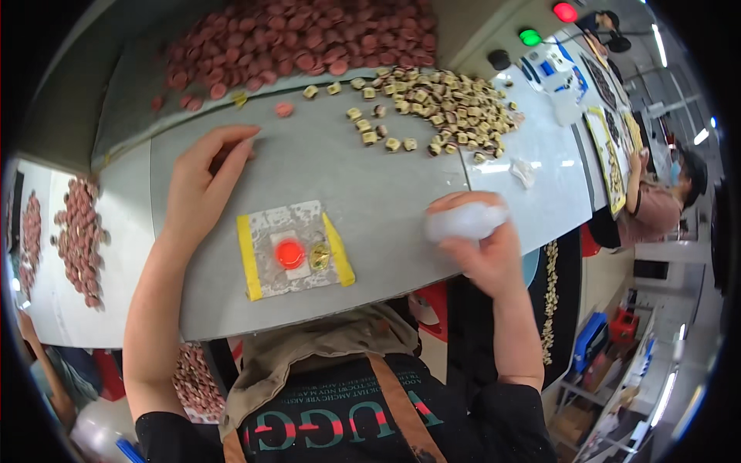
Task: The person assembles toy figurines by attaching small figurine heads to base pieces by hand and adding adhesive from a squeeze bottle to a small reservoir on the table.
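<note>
My right hand (490,251) is closed round a smooth white bottle-like object (465,222), held over the right part of the grey table (378,185). My left hand (208,174) hovers at the left of the table, its fingers bent and the fingertips a little apart, with nothing visible in them. Between my arms lies a worn whitish sheet (272,218) with yellow tape (245,258) down both sides. On it sits a bright red-orange disc (290,253) on a pale block, beside a small shiny yellowish piece (319,255).
Reddish round pieces (301,38) are heaped at the back; one lone pink disc (284,109) lies in front. A pile of small cream-and-dark blocks (455,108) spreads at the back right, near crumpled clear plastic (523,173). A co-worker (664,197) sits at far right.
</note>
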`<state>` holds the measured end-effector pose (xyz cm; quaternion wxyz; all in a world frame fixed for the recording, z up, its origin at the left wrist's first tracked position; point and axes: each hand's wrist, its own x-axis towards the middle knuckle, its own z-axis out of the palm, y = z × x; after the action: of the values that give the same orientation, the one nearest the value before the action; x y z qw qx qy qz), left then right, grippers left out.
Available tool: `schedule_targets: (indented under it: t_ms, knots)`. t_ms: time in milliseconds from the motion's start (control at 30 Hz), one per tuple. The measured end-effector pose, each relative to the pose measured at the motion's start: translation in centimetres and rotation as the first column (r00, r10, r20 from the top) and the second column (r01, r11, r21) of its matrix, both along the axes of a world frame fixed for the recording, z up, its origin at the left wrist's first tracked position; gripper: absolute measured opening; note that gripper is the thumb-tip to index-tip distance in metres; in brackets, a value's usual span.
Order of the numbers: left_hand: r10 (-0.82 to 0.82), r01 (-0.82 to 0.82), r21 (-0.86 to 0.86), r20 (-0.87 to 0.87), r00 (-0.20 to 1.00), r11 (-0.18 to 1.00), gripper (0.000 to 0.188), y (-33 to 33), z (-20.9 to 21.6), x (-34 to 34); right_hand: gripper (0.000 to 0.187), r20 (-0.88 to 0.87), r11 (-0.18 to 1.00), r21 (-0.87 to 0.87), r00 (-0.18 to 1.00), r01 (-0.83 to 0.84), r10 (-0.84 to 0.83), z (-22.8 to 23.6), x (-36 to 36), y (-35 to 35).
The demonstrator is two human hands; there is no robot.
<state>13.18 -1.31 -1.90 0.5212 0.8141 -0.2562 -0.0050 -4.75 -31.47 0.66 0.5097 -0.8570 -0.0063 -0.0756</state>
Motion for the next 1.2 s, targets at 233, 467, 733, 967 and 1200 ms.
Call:
schedule_targets:
  t_ms: [233, 467, 733, 967, 1200]
  knots:
    - [-0.011, -0.061, 0.207, 0.329, 0.944, 0.976, 0.028, -2.4, 1.2, 0.6, 0.030, 0.186, 0.773, 0.040, 0.756, 0.633, -0.628, 0.8, -1.7, -14.8]
    - [0.054, -0.196, 0.216, 0.531, 0.845, 0.957, 0.033, -4.6, 0.3, 4.0, 0.045, 0.142, 0.587, -0.308, 0.646, 0.749, -0.750, -1.5, -0.5, -23.0]
    - [0.069, -0.157, 0.167, 0.441, 0.895, 0.973, 0.026, -5.5, 0.1, 3.9, 0.041, 0.592, 0.414, -0.023, 0.346, 0.910, -0.728, -2.3, -2.7, -20.3]
    - [0.092, -0.189, 0.172, 0.457, 0.885, 0.967, 0.023, -6.0, 0.2, 3.7, 0.015, 0.253, 0.767, -0.484, 0.906, 0.422, -0.339, -1.5, 2.0, -14.2]
    - [0.097, -0.142, 0.083, 0.402, 0.910, 0.986, 0.015, -5.2, -0.1, 4.0, 0.015, 0.274, 0.739, -0.483, 0.882, 0.470, -0.383, -0.5, 6.4, -15.7]
